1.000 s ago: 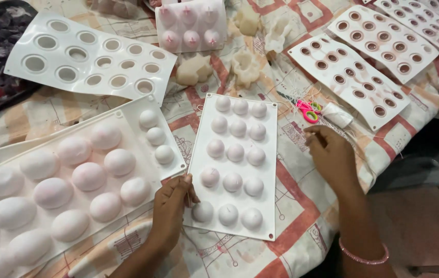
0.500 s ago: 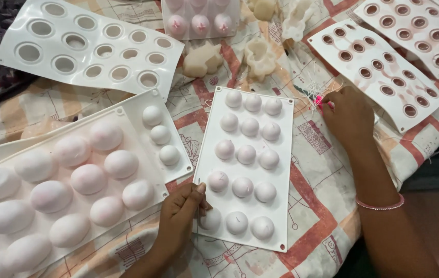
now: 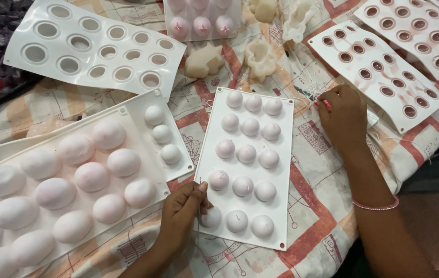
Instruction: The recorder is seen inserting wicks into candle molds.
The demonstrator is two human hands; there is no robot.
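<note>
Hands work on opposite sides of a white rectangular mould (image 3: pixel 281 170) with rows of small domes, which lies flat on a patterned cloth (image 3: pixel 317 206) in red, orange and cream. Left hand (image 3: pixel 181 213) sits at the mould's near left edge, fingers curled, thumb and forefinger pinched on a thin pin or wire (image 3: pixel 199 206) held upright beside the lower domes; the fingers overlap the mould's edge. Right hand (image 3: pixel 343 118) rests on the cloth just beyond the mould's far right corner, fingers closed around a small pink-handled object (image 3: pixel 325 103); what kind of tool it is cannot be told, as the hand hides most of it. A pink bangle (image 3: pixel 376 206) circles the right wrist.

Surroundings: a larger white mould (image 3: pixel 49 216) with big oval domes lies to the left, just beside the left hand, partly overlapping another white tray (image 3: pixel 175 118) that carries three small domes. A white tray with open round cavities (image 3: pixel 91 46) lies at the far left. Two white trays with brown-ringed cavities (image 3: pixel 379 72) lie at the far right, one close to the right hand. A small tray of pinkish domes (image 3: pixel 201 20) sits at the far edge, centre. Cream shaped pieces (image 3: pixel 204 62) lie on the cloth between the trays.
</note>
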